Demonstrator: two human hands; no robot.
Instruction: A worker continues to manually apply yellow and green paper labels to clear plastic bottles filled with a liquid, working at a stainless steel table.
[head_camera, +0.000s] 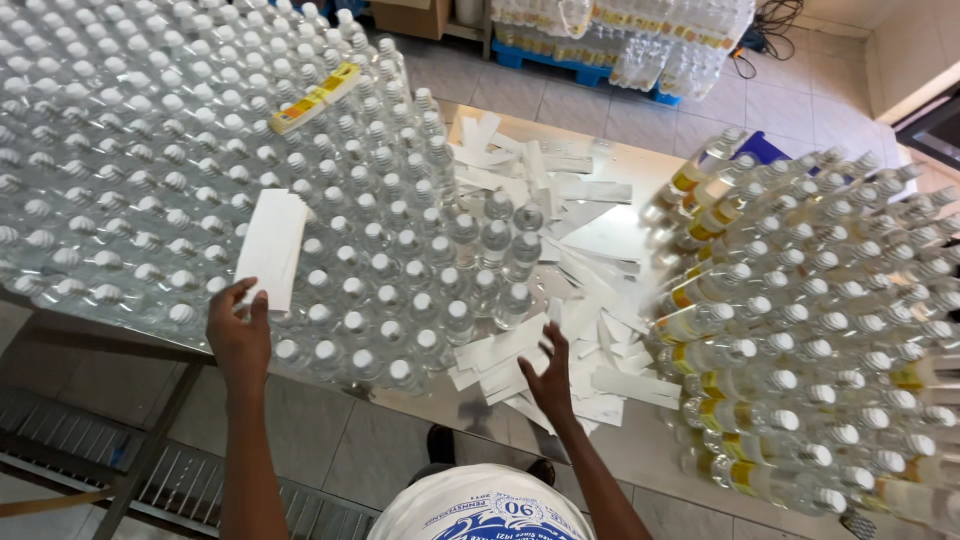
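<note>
My left hand (238, 335) grips the near end of a stack of white label strips (272, 246) that rests on top of the bottle caps. My right hand (548, 382) presses down on a loose heap of white backing strips (560, 300) scattered over the steel table (620, 235). Many clear plastic bottles with white caps (180, 150) stand packed on the table's left part. Labelled bottles with yellow bands (800, 320) lie stacked on their sides at the right.
A yellow strip of labels (315, 97) lies on the bottle caps farther back. Shrink-wrapped bottle packs on a blue pallet (620, 40) stand on the tiled floor beyond the table. A floor drain grate (190, 490) runs below at left.
</note>
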